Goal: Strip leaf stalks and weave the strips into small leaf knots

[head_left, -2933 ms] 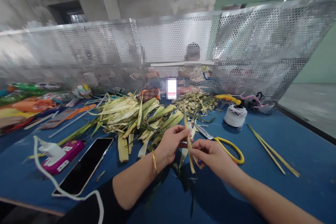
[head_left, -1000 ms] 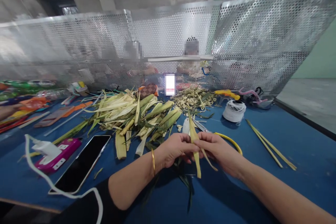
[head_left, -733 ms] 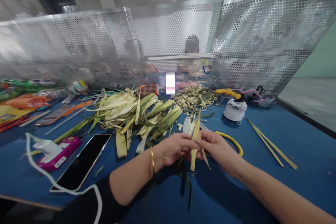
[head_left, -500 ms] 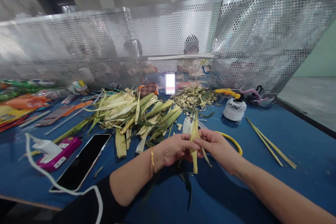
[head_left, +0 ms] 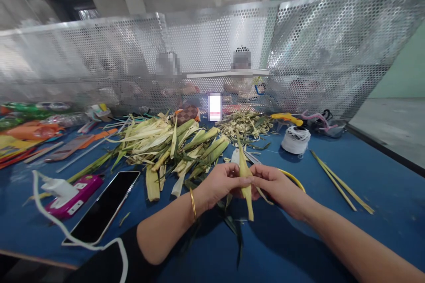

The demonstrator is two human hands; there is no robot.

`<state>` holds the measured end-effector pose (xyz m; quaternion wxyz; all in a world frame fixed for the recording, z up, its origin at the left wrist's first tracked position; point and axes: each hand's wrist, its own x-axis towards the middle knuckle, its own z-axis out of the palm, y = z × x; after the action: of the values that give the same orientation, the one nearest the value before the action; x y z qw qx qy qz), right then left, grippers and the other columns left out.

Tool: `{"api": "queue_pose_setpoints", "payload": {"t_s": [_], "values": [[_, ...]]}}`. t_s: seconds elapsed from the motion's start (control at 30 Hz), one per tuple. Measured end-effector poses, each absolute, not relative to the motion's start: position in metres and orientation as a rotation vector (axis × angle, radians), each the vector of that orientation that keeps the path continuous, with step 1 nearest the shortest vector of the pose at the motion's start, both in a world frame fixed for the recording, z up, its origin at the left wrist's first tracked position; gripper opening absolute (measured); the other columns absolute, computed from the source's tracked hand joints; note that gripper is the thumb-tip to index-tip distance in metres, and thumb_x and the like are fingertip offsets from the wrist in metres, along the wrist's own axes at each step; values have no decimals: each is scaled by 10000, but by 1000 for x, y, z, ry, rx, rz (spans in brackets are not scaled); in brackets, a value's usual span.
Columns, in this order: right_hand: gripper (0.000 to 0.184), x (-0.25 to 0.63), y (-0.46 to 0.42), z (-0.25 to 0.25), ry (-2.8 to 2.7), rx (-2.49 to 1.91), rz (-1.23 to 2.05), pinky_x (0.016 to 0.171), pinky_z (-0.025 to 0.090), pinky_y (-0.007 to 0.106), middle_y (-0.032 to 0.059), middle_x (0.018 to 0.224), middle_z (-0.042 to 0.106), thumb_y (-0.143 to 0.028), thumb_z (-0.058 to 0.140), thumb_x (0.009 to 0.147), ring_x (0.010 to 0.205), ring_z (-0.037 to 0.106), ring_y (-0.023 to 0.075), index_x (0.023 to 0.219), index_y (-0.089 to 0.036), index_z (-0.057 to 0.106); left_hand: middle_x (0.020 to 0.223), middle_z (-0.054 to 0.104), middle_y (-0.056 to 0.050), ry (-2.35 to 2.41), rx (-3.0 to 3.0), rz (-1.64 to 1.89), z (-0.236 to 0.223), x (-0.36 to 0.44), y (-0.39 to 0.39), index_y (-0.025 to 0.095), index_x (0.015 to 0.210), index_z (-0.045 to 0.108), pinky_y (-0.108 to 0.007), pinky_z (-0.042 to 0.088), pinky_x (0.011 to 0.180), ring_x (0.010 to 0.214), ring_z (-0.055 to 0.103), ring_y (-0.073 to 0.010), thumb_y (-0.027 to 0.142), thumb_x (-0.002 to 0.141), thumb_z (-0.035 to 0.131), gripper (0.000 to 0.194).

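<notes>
Pinched between the fingers (head_left: 241, 181) of the left hand (head_left: 219, 185) and right hand (head_left: 279, 188), the husk strip (head_left: 244, 169) has tipped leftward at its top, suggesting ongoing adjustment.

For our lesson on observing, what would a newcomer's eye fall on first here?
Probably the hands in the centre, pinching a pale husk strip. Next, the big heap of husks beyond them to the left, then the magenta power strip at the left, beside a dark-screened phone.
</notes>
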<state>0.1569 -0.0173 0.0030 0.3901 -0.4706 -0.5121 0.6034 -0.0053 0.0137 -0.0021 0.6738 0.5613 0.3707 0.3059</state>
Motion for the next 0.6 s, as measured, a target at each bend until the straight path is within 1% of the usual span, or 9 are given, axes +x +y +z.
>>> {"api": "queue_pose_setpoints", "payload": {"t_s": [0.13,0.2,0.27,0.37,0.4,0.47,0.53,0.57,0.6], "values": [[405,154,-18,-3,-1223,-1178,1654,669,499,263,-13,700,639,-471,788,598,639,613,111,758,-178,558,676,620,-4,952,1363,895,-10,-4,17,142,706,578,-245,480,589,615,586,-129,314,585,764,280],[459,151,-19,-8,-1263,-1216,1640,649,497,267,-14,701,634,-510,795,565,655,642,133,762,-176,550,666,623,-8,1041,1421,961,-13,-3,19,145,690,586,-239,464,574,605,573,-129,285,610,736,220],[487,148,-19,-12,-1294,-1245,1582,583,478,258,-28,663,616,-557,775,559,605,643,139,746,-180,531,637,616,-5,1094,1449,1005,-13,-3,20,150,674,592,-231,444,551,579,558,-125,273,626,716,182],[438,149,-16,-16,-1325,-1237,1398,479,397,225,-54,567,555,-584,687,655,458,530,87,680,-187,503,623,626,-9,1072,1426,1002,-9,-2,19,153,693,611,-232,438,551,556,561,-127,307,651,703,184],[413,151,-14,-16,-1346,-1240,1318,459,365,217,-58,541,532,-566,665,687,429,480,72,656,-189,500,619,633,-15,1069,1420,986,-6,-2,19,154,689,613,-234,437,556,551,566,-129,330,666,695,195],[370,157,-10,-14,-1381,-1270,1185,440,316,215,-63,499,492,-517,642,724,406,414,65,618,-194,496,569,625,-22,1113,1457,940,-2,-3,16,163,621,597,-239,427,556,520,560,-131,391,709,661,254],[339,164,-6,-13,-1411,-1301,1114,435,293,220,-65,474,469,-481,633,733,399,393,73,604,-201,493,490,582,-16,1219,1592,930,3,-6,12,176,525,556,-244,405,551,481,528,-129,458,741,629,362],[328,167,-5,-12,-1428,-1307,1099,435,289,223,-67,465,459,-469,628,736,396,390,77,600,-205,489,476,567,-11,1272,1685,958,6,-7,10,182,510,554,-247,396,557,478,514,-130,480,749,622,388],[320,169,-4,-12,-1452,-1307,1093,437,289,226,-67,463,454,-460,623,739,395,391,81,598,-208,485,497,576,-12,1313,1786,1023,8,-9,8,187,532,577,-253,394,578,502,516,-136,485,752,624,374]]}}
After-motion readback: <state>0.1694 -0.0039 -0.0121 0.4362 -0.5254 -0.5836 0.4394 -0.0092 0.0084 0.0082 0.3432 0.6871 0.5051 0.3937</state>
